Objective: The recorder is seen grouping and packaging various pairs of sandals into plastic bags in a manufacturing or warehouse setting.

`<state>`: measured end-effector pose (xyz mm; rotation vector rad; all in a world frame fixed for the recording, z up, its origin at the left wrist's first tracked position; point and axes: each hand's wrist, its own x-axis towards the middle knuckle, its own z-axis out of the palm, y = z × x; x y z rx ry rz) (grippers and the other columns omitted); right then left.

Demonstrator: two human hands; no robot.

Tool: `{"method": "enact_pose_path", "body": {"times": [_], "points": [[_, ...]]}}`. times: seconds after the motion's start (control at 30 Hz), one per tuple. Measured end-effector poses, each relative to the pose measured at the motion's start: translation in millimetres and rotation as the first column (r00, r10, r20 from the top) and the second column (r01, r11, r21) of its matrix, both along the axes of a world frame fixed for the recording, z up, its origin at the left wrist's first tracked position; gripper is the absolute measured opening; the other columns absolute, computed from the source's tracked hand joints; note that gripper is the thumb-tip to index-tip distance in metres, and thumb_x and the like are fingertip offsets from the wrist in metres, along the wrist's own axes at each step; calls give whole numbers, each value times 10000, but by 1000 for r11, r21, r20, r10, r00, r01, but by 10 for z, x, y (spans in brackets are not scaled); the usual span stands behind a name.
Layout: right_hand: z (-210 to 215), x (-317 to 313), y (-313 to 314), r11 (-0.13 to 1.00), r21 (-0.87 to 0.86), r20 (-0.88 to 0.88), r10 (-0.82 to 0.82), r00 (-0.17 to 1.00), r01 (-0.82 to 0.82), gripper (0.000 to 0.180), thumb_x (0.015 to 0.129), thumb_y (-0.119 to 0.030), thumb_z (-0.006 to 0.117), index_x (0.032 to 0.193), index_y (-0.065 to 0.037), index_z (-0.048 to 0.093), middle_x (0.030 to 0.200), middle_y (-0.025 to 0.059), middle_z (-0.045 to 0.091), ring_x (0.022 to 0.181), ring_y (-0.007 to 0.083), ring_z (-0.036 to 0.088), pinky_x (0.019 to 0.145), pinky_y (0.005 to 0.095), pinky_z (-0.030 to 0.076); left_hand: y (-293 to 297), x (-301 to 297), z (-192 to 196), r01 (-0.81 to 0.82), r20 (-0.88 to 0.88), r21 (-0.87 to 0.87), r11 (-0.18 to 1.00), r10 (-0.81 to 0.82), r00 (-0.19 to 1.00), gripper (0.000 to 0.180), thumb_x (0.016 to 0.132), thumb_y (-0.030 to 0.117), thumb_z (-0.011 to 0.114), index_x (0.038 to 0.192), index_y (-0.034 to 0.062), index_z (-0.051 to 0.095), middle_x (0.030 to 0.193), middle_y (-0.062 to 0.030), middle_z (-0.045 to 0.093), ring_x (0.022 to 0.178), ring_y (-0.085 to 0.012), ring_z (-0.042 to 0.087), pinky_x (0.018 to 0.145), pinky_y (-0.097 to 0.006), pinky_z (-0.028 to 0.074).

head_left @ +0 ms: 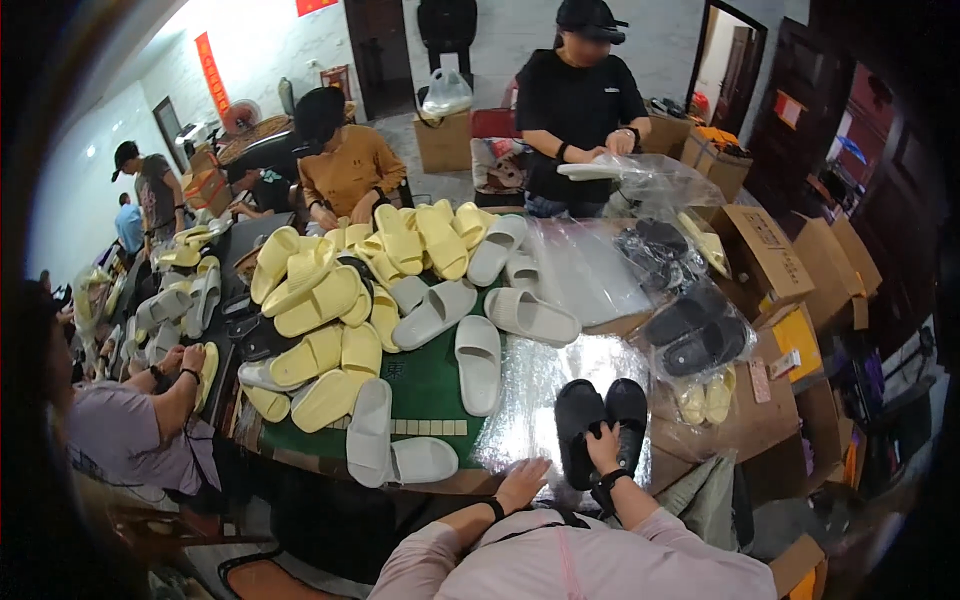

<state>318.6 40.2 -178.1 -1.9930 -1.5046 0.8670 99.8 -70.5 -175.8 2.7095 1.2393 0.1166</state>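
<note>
A pair of black slippers [578, 425] lies side by side on a shiny silver sheet, soles down, toes pointing away from me. My right hand [604, 447] reaches over the inner edges of the pair, its fingers closed on them where the two meet. At the near edge of the silver sheet [530, 400], my left hand [522, 484] rests with its fingers stretched out, holding nothing. Beyond it, several loose grey slippers [478, 365] are scattered over the green table covering [430, 375].
Yellow slippers [320, 300] are heaped at the left. Clear plastic bags [590, 270] lie at the back, and bagged black slippers [700, 335] to the right. Open cardboard boxes [760, 250] crowd the right side. Across the table a person [580, 110] handles a slipper and plastic; other people work leftward.
</note>
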Motion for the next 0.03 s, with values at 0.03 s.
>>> {"method": "enact_pose_path", "body": {"times": [0.03], "points": [[21, -1, 79, 996, -69, -42, 47, 998, -50, 551, 819, -383, 556, 1298, -125, 473, 1466, 251, 116, 1377, 384, 21, 1055, 603, 75, 20, -18, -59, 39, -14, 191, 981, -37, 999, 397, 837, 225, 540, 1225, 144, 531, 1414, -135, 330, 1278, -356, 330, 1025, -465, 290]]}}
